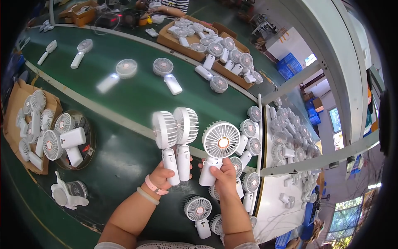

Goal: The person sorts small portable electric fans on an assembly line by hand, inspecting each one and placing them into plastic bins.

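From my end I see three white handheld fans held up over the dark green tabletop, just short of the belt. The left hand grasps two at once: the outer fan lies under the thumb, and the inner fan stands beside it with fingertips curled round its far side. The right hand grasps the third fan by its handle, thumb across the front, grille facing me.

The left grip worries me most. Two smooth handles share one set of fingers and both heads sit high above the hold, so I judge that a small turn of the wrist could let the inner fan slide or twist out. The two cages sit so close that they could rub or catch; I cannot tell whether they touch.

On the right, the fan cluster crowds up to the rail, so a sideways swing could knock that held head against its neighbours. Nearer me, a loose fan lies between the forearms, where a dropping elbow could shove it.

Further left, fans pile over a round dish beside a carton; anything added carelessly could topple that heap. Beyond the belt, more fans overfill the far cartons, and one could spill over the edge if bumped.
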